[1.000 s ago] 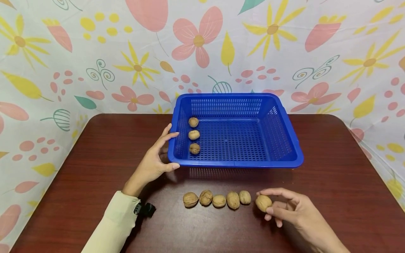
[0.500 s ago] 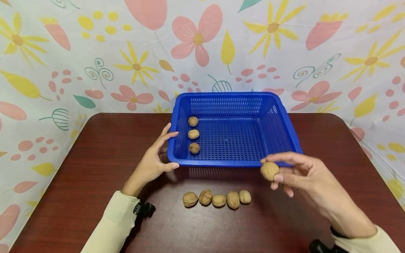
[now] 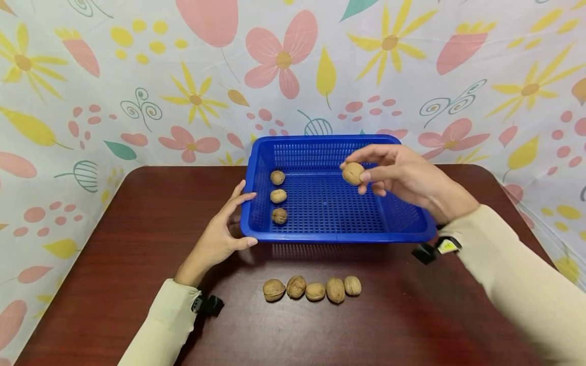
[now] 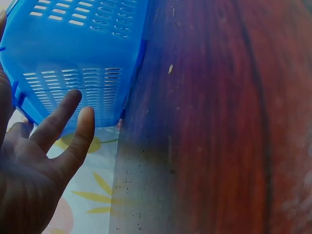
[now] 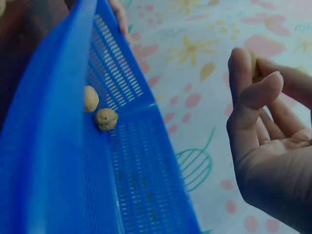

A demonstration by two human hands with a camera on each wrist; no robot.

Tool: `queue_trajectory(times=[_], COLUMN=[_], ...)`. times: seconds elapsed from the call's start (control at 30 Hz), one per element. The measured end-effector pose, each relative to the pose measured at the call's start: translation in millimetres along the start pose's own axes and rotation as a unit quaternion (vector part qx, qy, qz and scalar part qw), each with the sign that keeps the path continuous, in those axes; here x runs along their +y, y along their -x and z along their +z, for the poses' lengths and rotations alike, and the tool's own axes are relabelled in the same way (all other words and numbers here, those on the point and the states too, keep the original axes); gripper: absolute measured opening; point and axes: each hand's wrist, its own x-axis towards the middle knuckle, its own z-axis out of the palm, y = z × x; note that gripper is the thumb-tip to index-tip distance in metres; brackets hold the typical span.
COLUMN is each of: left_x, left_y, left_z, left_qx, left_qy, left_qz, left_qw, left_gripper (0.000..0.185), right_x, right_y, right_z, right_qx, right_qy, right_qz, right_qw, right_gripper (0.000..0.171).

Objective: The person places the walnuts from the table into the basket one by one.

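A blue slotted basket (image 3: 412, 223) stands on the dark red table (image 3: 137, 213). Three walnuts (image 3: 277, 196) lie in a column along its left side; two of the walnuts (image 5: 106, 118) appear in the right wrist view. My right hand (image 3: 393, 173) hovers over the basket's middle and pinches a walnut (image 3: 352, 173) in its fingertips. My left hand (image 3: 224, 229) rests against the basket's front left corner with straight fingers (image 4: 73, 141). Several walnuts (image 3: 315, 290) lie in a row on the table in front of the basket.
A flower-patterned cloth (image 3: 137, 76) hangs behind the table and drapes down both sides. The table's rounded edges run near the cloth at left and right. The basket's blue wall (image 4: 73, 53) fills the upper left of the left wrist view.
My right hand lifted a walnut from the right end of the row, then carried it up and left over the basket. The left hand stayed at the basket's corner.
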Motion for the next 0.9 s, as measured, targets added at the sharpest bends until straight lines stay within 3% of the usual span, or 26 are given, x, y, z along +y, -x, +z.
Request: queue_trajectory(times=[0.23,0.47,0.67,0.9], left_x=[-2.8,-5.0,-4.3,-2.2], left_y=[2.5,2.8,1.6,0.0], left_z=[0.5,1.5,2.1,0.8], left_qx=[0.005,0.003,0.001,0.004], left_qy=[-0.007,-0.005,-0.008,-0.010], left_qz=[-0.004,-0.006,-0.004,0.001], left_qw=[1.0000,1.0000,1.0000,0.9999], left_gripper=[0.086,0.087,0.088,0.088], right_x=[5.9,23.6,47.6,67.5], right_y=[-49.4,-81.5,-99.3,-117.4], right_z=[-14.8,-27.8,-27.4,-18.0], right_qx=[-0.025,-0.056,-0.064,-0.082], right_qy=[-0.029,-0.031,0.032,0.111], right_qz=[0.051,0.075,0.126,0.187], right_qw=[0.998,0.995,0.989,0.973], right_gripper=[0.032,0.034,0.032,0.039])
